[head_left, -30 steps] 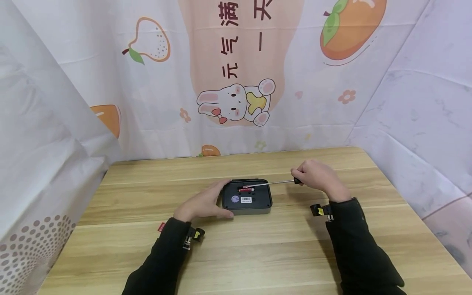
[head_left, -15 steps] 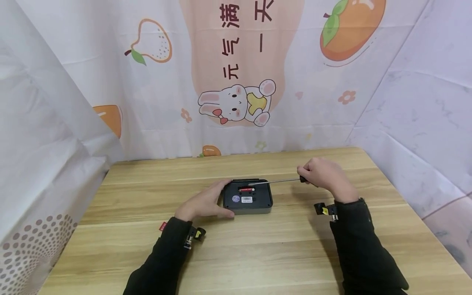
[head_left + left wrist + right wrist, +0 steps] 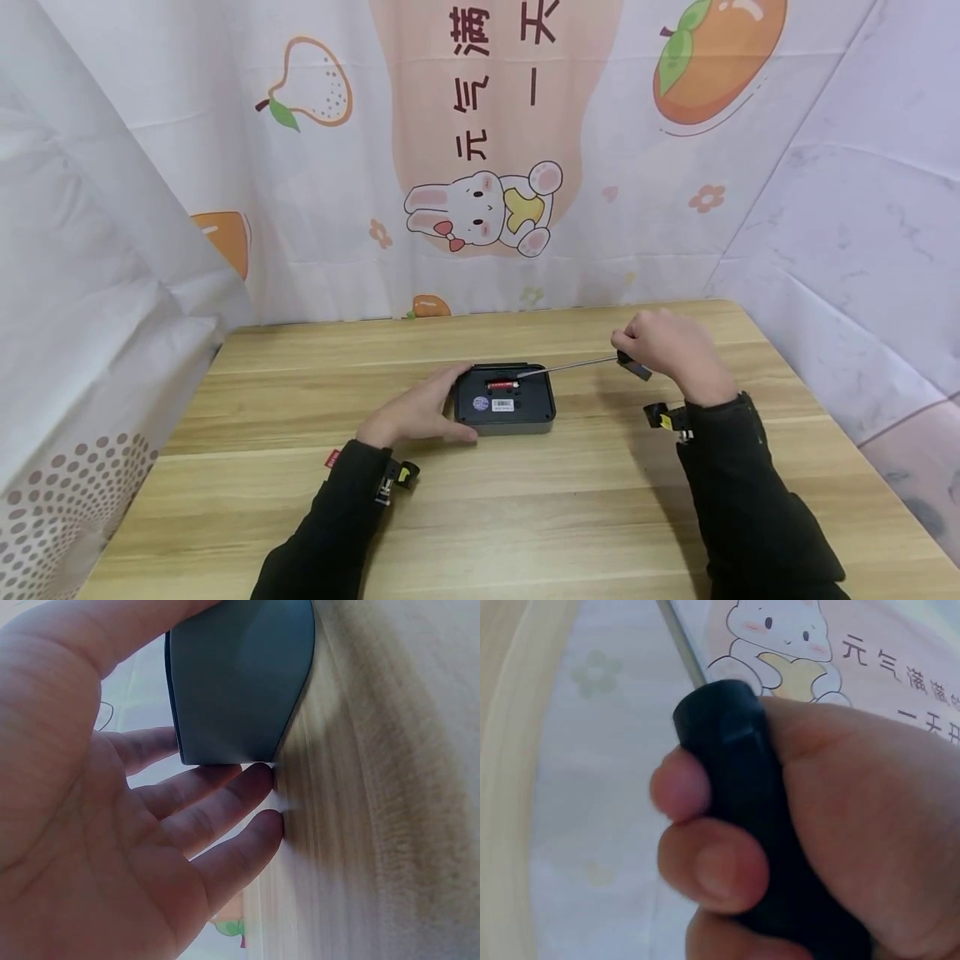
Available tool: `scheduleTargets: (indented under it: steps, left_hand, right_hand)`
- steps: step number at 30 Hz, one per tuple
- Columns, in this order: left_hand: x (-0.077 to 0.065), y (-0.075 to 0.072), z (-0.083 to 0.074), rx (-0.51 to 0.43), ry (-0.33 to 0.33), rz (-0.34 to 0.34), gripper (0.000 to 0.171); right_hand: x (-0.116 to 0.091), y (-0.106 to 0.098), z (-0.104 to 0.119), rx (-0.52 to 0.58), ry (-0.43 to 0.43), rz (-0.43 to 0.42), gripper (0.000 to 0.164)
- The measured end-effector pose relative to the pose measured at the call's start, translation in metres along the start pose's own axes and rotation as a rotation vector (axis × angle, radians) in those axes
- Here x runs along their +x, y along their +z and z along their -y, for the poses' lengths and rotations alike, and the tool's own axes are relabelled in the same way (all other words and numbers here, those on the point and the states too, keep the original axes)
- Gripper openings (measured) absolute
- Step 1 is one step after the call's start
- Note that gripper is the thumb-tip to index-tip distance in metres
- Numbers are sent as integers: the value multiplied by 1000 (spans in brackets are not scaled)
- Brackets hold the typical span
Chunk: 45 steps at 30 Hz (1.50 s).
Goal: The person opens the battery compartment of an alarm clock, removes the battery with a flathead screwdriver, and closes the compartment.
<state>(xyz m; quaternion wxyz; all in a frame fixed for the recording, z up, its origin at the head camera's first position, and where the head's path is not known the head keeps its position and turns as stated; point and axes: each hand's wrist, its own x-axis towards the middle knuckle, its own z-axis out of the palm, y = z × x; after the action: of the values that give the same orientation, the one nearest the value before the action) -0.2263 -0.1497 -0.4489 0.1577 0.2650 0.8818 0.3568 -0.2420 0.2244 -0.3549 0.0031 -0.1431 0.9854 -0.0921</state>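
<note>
A black rounded box-like device lies on the table, its upward face showing a barcode label and a round purple sticker. A red battery sits in a recess of that face. My left hand holds the device's left end, thumb along the near side and fingers at the far corner; the left wrist view shows its grey side wall between them. My right hand grips a screwdriver by its dark handle, fingers wrapped round it. The shaft points left, its tip overlapping the device just right of the battery.
The light wooden table ends at the back against a printed curtain. White cloth hangs on the left and a marbled sheet on the right. A small red tag shows beside the left sleeve.
My right hand has moved to the right with the screwdriver, whose tip has slid from over the battery to its right end. The left hand and the device stay in place.
</note>
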Motion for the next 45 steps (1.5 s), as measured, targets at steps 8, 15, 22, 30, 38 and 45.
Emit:
scheduleTargets:
  steps: [8,15,22,30,38,45]
  left_hand:
    - [1,1,1,3,1,-5,114]
    - [0,0,0,-7,5,-4,114]
    - [-1,-2,-1,-22,-14,3,114]
    - [-1,-3,0,-8,-8,7,114]
    - [1,-2,-1,1,-12,4,113]
    - [1,-1,-1,12,-8,3,113]
  right_hand:
    - [1,-11,11,-87,-30,-43,44]
    - [5,-22,28,-137,-51,-26,40]
    - [8,-36,58,-248,-39,-75,41]
    - [13,-39,59,-256,-44,-20,41]
    - [9,-28,33,-171,-67,-10,40]
    - [9,-24,22,-137,-29,33,43]
